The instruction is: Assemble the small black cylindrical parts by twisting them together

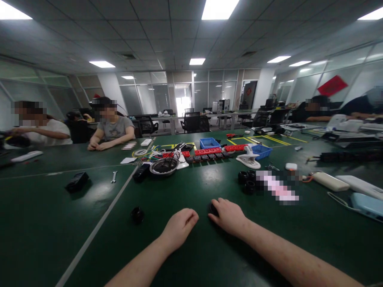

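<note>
The person's right hand (229, 215) is closed around a small, dark, round thing (213, 209), with the fingers on its far side and the thumb on its near side. Holding it from both sides probably keeps it from rolling. The fingers hide most of it, so its full shape is hard to tell. The left hand (182, 226) has its fingers curled in, and nobody can tell from here if something is tucked inside. It waits close by, maybe so that both hands can share the work.

The dark thing sits at the left end of the right hand, under the fingertips. It is just past the left hand's fingers, a little to the right and farther away, and not touching them. A shiny black ring-shaped piece (137, 215) lies alone on the smooth green counter (119, 247), well apart from the left hand, on its left. A group of black, round, hollow pieces (243, 175) lies beyond the right hand, bunched together, perhaps so they are easy to reach.
</note>
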`<move>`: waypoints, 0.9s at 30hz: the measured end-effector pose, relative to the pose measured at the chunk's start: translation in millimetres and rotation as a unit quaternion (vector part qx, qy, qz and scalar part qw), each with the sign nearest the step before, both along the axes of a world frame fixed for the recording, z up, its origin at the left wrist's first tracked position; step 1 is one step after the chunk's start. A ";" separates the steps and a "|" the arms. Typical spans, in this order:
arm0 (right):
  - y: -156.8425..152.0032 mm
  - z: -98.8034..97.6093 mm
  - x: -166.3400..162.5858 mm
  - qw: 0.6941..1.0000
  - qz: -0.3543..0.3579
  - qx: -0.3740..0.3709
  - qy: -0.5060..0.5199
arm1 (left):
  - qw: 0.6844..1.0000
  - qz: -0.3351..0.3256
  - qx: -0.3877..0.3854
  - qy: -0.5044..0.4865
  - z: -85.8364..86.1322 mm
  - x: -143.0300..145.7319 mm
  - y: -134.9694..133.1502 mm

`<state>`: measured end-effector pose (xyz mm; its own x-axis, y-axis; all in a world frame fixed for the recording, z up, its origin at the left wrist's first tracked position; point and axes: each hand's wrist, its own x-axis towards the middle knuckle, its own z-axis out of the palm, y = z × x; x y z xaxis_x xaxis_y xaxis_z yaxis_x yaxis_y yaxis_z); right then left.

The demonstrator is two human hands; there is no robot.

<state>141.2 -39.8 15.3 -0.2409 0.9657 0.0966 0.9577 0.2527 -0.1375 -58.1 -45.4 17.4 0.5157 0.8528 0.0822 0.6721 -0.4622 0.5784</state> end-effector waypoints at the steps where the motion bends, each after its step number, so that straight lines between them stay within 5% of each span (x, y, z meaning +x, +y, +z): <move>1: 2.2 4.7 9.6 1.000 0.006 -0.003 0.010 | 1.000 0.006 0.004 -0.009 -1.0 0.1 0.1; 4: 13.8 21.5 51.2 0.993 0.011 0.053 0.106 | 0.999 0.033 0.022 0.005 -4.4 -0.3 0.9; 7: 27.9 26.1 99.8 0.952 -0.117 0.207 0.191 | 0.996 0.038 0.035 0.075 -7.7 -0.3 2.0; 10: 36.6 14.7 138.1 0.908 -0.191 0.275 0.251 | 0.989 0.019 0.018 0.147 -10.3 0.7 3.0; 15: 36.4 5.1 158.7 0.909 -0.206 0.247 0.263 | 0.982 0.014 -0.017 0.187 -11.0 2.5 4.4; 23: 37.6 5.7 152.1 0.967 -0.118 0.185 0.126 | 0.982 0.004 -0.035 0.186 -7.2 1.8 5.2; 27: 38.7 1.4 149.6 0.977 -0.128 0.172 0.016 | 0.981 0.002 -0.021 0.191 -7.9 3.1 4.9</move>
